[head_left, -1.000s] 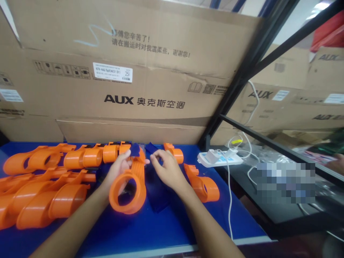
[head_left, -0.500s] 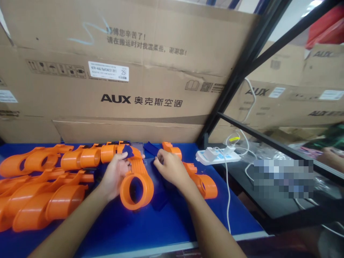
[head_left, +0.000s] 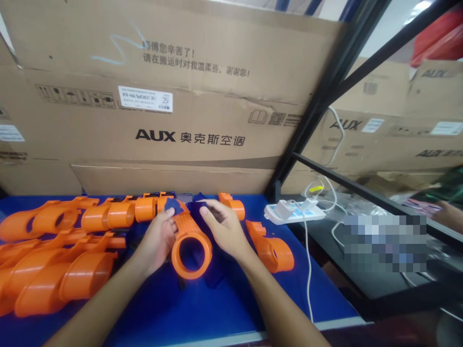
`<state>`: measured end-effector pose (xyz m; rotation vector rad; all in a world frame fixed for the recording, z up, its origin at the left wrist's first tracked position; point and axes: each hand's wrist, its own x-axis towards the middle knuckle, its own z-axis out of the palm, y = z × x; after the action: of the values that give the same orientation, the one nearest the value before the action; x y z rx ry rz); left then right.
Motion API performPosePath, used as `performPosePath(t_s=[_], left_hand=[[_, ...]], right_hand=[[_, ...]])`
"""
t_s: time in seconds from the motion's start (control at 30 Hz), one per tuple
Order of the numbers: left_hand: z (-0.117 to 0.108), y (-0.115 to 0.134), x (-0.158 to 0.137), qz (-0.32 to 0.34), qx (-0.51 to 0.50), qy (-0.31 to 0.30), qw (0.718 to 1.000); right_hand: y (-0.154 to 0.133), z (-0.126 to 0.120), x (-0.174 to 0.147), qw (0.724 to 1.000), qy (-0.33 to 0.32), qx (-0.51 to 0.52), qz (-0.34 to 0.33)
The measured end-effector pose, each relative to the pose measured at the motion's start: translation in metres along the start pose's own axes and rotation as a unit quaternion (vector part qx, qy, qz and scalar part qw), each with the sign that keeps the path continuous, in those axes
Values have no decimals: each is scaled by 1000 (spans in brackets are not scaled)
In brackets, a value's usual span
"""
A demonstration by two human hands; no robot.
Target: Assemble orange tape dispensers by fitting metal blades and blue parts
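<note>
My left hand (head_left: 158,239) is closed on an orange plastic ring holder (head_left: 191,253), its round opening tilted toward me. Under the left thumb a small dark blue piece (head_left: 172,207) lies against the holder's upper end. Close by on the right, my right hand (head_left: 228,227) pinches a dark blue strip (head_left: 197,208) between thumb and fingers, beside the holder's neck. Part of the strip is hidden, and I cannot tell whether it is attached to the holder. Other dark blue material below the hands blends into the blue tabletop.
Several similar orange holders (head_left: 87,270) lie in rows on the blue table (head_left: 152,318) at left; two more (head_left: 277,253) lie at right. A white power strip (head_left: 294,212) with cables stands by the black frame (head_left: 307,115). Cardboard (head_left: 202,96) closes the back. Another person's hand (head_left: 448,217) shows far right.
The holder's ring has swung slightly right in my left hand. My right hand has turned, its thumb now showing, with the dark blue strip raised beside the holder.
</note>
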<state>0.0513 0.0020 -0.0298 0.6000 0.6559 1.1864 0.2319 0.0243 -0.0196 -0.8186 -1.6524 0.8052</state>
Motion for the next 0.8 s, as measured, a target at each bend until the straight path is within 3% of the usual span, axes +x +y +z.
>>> performPosePath(t_s=[0.13, 0.23, 0.3, 0.53, 0.8], left_hand=[[0, 5, 2, 25, -8, -4, 1000], [-2, 7, 5, 28, -4, -5, 1000], [-5, 5, 6, 50, 5, 14, 999], [-12, -3, 10, 221, 100, 58, 969], [-11, 1, 6, 223, 126, 47, 966]], right_hand=[[-3, 2, -2, 993, -103, -26, -46], [-3, 2, -4, 988, -145, -27, -45], [-3, 2, -4, 988, -143, -28, -41], [-6, 0, -4, 996, -72, -19, -53], [-11, -2, -2, 997, -70, -9, -42]])
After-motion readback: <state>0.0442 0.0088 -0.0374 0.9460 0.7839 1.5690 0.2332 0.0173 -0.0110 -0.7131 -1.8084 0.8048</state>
